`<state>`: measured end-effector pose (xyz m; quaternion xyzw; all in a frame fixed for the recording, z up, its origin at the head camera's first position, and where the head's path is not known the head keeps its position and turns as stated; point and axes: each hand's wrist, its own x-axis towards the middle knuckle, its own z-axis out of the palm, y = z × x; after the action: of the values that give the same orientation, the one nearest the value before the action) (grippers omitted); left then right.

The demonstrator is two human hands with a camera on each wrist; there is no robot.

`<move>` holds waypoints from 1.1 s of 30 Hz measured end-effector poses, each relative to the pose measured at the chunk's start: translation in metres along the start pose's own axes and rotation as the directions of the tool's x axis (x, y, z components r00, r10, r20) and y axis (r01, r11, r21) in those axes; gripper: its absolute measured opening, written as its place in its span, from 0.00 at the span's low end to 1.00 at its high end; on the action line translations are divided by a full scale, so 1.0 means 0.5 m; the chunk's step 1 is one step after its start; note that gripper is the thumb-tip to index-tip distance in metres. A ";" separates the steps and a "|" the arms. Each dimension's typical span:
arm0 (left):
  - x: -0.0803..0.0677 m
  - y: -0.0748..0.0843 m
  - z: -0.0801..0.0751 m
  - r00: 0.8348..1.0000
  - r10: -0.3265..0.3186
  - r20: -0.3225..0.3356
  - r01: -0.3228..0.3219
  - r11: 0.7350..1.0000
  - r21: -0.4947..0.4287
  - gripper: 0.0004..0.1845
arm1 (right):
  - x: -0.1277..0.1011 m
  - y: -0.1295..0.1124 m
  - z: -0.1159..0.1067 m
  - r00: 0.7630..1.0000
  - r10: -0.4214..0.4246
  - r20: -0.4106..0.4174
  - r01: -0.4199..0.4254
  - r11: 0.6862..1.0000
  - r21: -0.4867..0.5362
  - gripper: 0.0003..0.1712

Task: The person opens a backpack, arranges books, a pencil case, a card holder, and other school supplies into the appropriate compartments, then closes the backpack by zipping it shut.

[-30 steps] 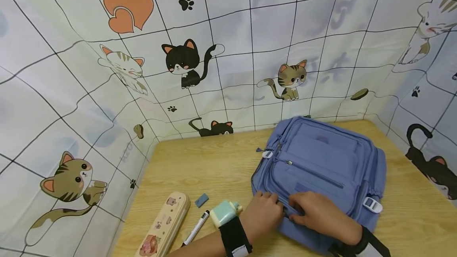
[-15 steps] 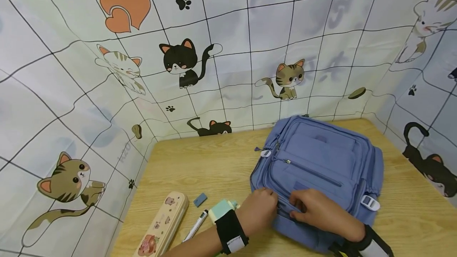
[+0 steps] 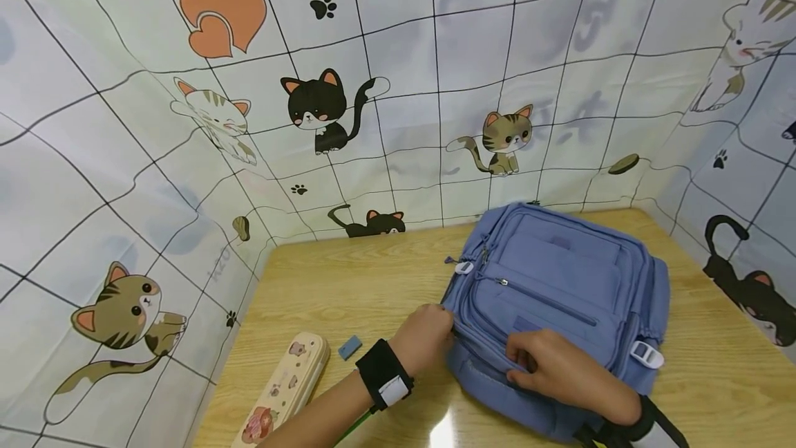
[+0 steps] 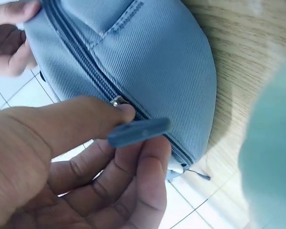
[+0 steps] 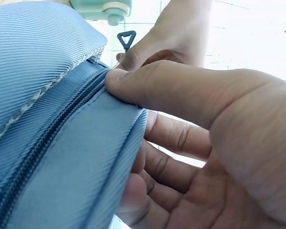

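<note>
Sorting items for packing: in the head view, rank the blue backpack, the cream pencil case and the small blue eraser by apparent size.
1. Blue fabric backpack
2. Cream printed pencil case, partly cut off by the frame edge
3. Small blue eraser

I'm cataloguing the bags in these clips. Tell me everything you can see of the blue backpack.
The blue ribbed-fabric backpack lies flat on the light wooden table, front side up, near the cat-print backdrop. It has several zipped front pockets, a slanted zipper and white plastic buckles. The left hand pinches a blue zipper pull at its near left edge, while the right hand grips the fabric beside the zipper.
</note>
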<state>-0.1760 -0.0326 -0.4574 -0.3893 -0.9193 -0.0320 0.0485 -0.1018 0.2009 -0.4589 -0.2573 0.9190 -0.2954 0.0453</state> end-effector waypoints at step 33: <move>0.201 -0.157 0.047 0.972 -0.083 0.221 0.111 0.987 -0.120 0.10 | -0.012 0.000 -0.008 0.998 -0.059 0.019 0.058 0.996 0.073 0.12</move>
<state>-0.3035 -0.0130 -0.4711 -0.3473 -0.9330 -0.0525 -0.0785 -0.0977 0.2057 -0.4559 -0.2854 0.8992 -0.3270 0.0555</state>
